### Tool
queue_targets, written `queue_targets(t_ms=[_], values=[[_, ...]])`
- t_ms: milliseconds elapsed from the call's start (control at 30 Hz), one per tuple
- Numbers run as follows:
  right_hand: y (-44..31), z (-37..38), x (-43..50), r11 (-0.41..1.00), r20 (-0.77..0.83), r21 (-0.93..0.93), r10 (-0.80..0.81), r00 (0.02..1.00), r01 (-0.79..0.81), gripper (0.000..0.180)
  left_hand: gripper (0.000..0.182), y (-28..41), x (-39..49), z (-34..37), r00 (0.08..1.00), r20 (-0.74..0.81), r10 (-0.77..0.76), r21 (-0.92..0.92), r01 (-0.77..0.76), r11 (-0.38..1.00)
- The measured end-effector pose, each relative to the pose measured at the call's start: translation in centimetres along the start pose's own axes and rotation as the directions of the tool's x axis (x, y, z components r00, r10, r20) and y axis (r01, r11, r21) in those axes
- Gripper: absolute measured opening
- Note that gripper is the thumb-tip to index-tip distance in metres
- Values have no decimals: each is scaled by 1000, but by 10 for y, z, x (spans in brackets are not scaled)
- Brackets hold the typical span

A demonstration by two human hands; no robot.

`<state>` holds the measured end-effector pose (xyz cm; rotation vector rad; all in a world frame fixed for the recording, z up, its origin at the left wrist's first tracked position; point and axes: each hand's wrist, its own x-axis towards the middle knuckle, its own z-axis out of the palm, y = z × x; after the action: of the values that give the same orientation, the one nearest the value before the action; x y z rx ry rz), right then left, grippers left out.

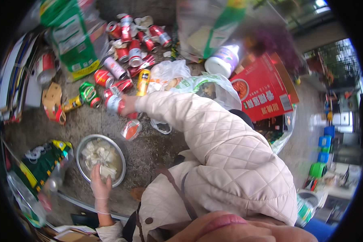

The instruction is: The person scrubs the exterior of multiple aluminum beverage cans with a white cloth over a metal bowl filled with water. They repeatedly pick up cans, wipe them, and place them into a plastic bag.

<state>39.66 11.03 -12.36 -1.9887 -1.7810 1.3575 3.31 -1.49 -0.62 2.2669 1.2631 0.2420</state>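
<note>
My right hand (128, 105), blurred, grips a red and silver drink can (113, 102) low over the concrete ground. Its quilted sleeve crosses the middle of the view. Around it lie a green can (89, 94), a yellow can (143, 82), a pink can (114, 68) and several crushed red cans (135, 53). My left hand (100, 184), apparently in a thin clear glove, is at the near rim of a round metal basin (123, 157). Its fingers are apart and hold nothing. Crumpled whitish tissues (98, 154) fill much of the basin.
Green packaging bags (74, 45) and stacked books or papers (16, 72) stand at left. A dark green bag (42, 163) lies beside the basin. White plastic bags (211, 86), a white bottle (222, 60) and a red carton (263, 87) sit beyond my right arm.
</note>
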Motion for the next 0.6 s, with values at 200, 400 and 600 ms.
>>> queue_targets(t_ms=[200, 400, 600], values=[[-70, 39, -37, 739, 571, 648, -310, 760, -185, 42, 95, 54, 79, -2, 943, 61, 328, 358, -328, 874], [-94, 53, -60, 690, 681, 642, -312, 662, -334, 38, 98, 43, 92, 33, 996, 87, 24, -37, -21, 999], [-95, 19, -52, 764, 445, 645, -375, 813, 0, 38, 84, -18, 67, 66, 955, 153, -255, -730, 283, 622]])
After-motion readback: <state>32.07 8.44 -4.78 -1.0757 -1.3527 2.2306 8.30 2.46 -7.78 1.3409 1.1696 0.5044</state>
